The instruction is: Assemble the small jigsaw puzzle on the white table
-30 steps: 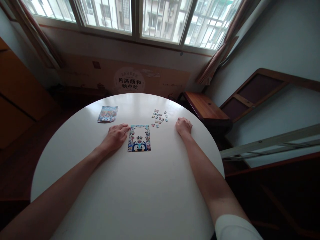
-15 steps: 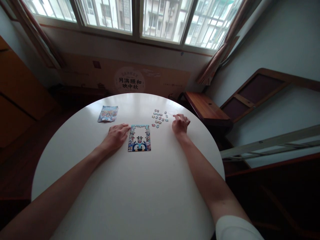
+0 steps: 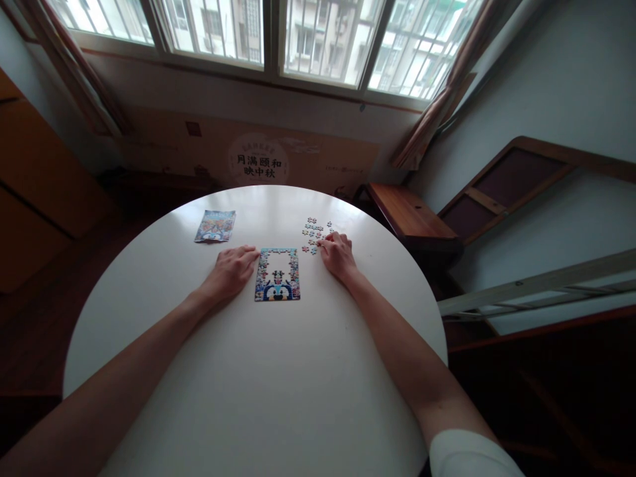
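Observation:
A partly filled jigsaw puzzle (image 3: 277, 291) lies on the white round table, with its border and lower part in place and a pale gap in the middle. Beside its left edge rests my left hand (image 3: 233, 269), fingers stretched out with the tips at the frame's upper left corner. Several loose puzzle pieces (image 3: 313, 228) are spread to the right of the puzzle. My right hand (image 3: 338, 255) is at the lower right of these pieces, thumb and fingertips pinched together on a small puzzle piece (image 3: 319, 244). Its fingers partly cover some pieces.
A colourful printed sheet or packet (image 3: 215, 226) lies at the back left of the round table (image 3: 268, 384). Beyond the table's right edge stands a wooden bench (image 3: 410, 211). A barred window (image 3: 322, 43) and a printed wall banner (image 3: 298, 156) are behind.
My right hand has moved left from beside the loose pieces, and its fingers have closed on one at their lower right. My left hand and the puzzle have stayed put.

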The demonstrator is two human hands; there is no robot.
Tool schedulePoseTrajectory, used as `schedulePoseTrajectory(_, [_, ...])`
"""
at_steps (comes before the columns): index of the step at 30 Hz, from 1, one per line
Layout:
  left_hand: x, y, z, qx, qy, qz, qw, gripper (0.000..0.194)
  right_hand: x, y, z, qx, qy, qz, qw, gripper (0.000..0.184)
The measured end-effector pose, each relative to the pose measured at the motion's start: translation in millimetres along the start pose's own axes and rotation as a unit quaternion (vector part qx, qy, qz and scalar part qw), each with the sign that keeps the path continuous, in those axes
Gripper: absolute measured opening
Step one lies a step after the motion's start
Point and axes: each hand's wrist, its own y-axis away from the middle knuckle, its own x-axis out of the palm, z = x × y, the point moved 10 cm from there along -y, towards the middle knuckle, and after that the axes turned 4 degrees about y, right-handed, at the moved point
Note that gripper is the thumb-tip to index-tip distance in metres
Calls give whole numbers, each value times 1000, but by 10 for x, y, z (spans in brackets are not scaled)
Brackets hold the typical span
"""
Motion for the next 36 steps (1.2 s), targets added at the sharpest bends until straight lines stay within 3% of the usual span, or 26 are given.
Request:
schedulePoseTrajectory(9, [1, -6, 0, 2, -1, 0, 1000, 38, 34, 1, -151, 67, 22, -2, 997, 25])
schedulePoseTrajectory(22, [-24, -7, -30, 1, 2, -1, 1000, 38, 182, -16, -443, 160, -58, 21, 985, 20])
schedulePoseTrajectory(32, [-6, -4, -6, 2, -6, -2, 1000, 38, 166, -25, -460, 162, -86, 15, 983, 18])
schedulePoseTrajectory(36, [-18, 1, -17, 5, -1, -5, 1000, 38, 176, -41, -460, 141, -174, -4, 974, 16])
